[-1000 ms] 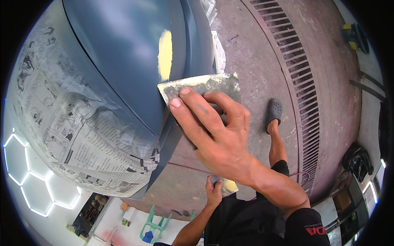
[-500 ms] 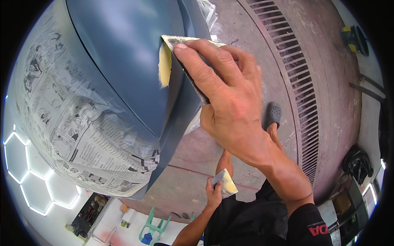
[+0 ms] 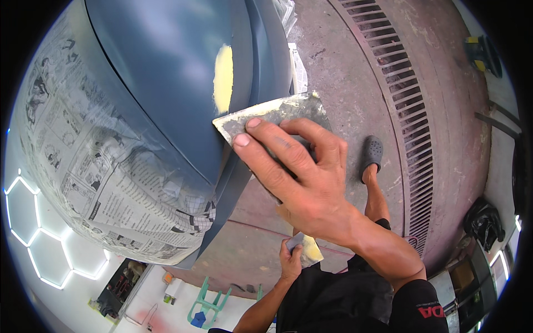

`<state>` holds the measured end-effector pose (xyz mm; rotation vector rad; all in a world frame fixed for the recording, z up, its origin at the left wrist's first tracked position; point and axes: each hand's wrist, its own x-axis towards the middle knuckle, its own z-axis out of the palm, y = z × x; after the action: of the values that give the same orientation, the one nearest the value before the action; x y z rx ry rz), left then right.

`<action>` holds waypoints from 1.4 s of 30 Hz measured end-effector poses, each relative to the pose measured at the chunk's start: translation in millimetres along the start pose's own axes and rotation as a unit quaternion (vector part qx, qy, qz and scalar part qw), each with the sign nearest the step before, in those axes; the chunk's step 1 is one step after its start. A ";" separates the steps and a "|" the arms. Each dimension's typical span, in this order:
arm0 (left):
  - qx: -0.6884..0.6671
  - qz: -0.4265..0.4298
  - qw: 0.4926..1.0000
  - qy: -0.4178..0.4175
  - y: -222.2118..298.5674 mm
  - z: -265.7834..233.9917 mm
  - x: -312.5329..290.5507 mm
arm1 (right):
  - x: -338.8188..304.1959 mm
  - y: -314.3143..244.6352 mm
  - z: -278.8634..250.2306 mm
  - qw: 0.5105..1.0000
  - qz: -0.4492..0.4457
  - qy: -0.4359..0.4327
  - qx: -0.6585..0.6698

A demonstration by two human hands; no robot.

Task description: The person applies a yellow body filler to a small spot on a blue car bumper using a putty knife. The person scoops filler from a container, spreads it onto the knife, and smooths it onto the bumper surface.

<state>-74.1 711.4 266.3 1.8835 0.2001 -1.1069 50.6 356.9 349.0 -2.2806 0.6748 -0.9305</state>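
Observation:
My right hand [image 3: 311,180] grips a flat putty spreader [image 3: 277,106], fingers spread over its face and yellow smears along its edge. The spreader's left corner overlaps the blue-grey car body panel [image 3: 166,61], just below an upright strip of yellow putty [image 3: 223,80]. Whether that corner touches the panel I cannot tell. Lower down, near my body, my left hand [image 3: 290,263] is closed around a second flat spreader [image 3: 312,250] carrying a yellow putty smear.
Newspaper masking [image 3: 111,183] covers the body left of the panel. A slotted drain grate [image 3: 408,111] curves along the floor on the right, near a grey clog [image 3: 373,150] on a foot. Green plastic stool [image 3: 208,302] and black bag [image 3: 484,222] stand farther off.
My right hand and its spreader have come down off the putty strip, which now shows fuller and smoother. The spreader has turned flatter to view. My left hand stays nearly still.

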 end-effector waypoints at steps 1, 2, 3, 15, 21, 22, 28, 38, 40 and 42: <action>0.001 -0.002 1.000 0.001 -0.6 -0.1 0.4 | 3.9 0.1 -3.1 1.000 0.013 0.009 0.017; 0.003 -0.003 1.000 0.002 -1.6 -0.7 0.1 | 8.2 1.9 -4.0 0.999 0.021 0.018 0.026; 0.004 -0.004 1.000 0.002 -2.6 -1.3 -0.3 | 12.4 3.7 -4.7 0.999 0.029 0.027 0.035; 0.037 -0.002 0.999 0.001 1.4 -2.4 1.6 | 46.2 29.1 10.2 0.995 0.041 0.067 0.055; 0.037 -0.005 0.999 -0.003 -1.4 -4.4 2.8 | 31.8 14.2 13.8 0.997 0.033 0.063 0.024; 0.038 -0.005 0.999 -0.004 -1.2 -4.6 2.8 | 28.1 11.3 13.8 0.998 0.031 0.059 0.018; 0.022 -0.008 1.000 -0.004 0.1 -3.9 1.8 | 8.0 -1.7 14.6 0.999 0.017 0.027 -0.023; 0.002 -0.009 1.000 0.004 1.5 -0.2 0.5 | -8.6 -8.2 14.7 0.999 0.012 0.017 -0.029; 0.004 -0.008 1.000 0.007 1.3 -0.2 0.7 | -6.2 -7.6 7.0 1.000 0.015 0.014 -0.013; 0.005 -0.009 1.000 0.006 2.2 0.0 -0.4 | 0.6 -3.9 -0.6 1.000 0.023 0.020 0.005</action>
<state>-73.2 710.2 268.0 1.9005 0.2189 -1.1099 51.4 359.1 352.2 -2.2342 0.7356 -0.9583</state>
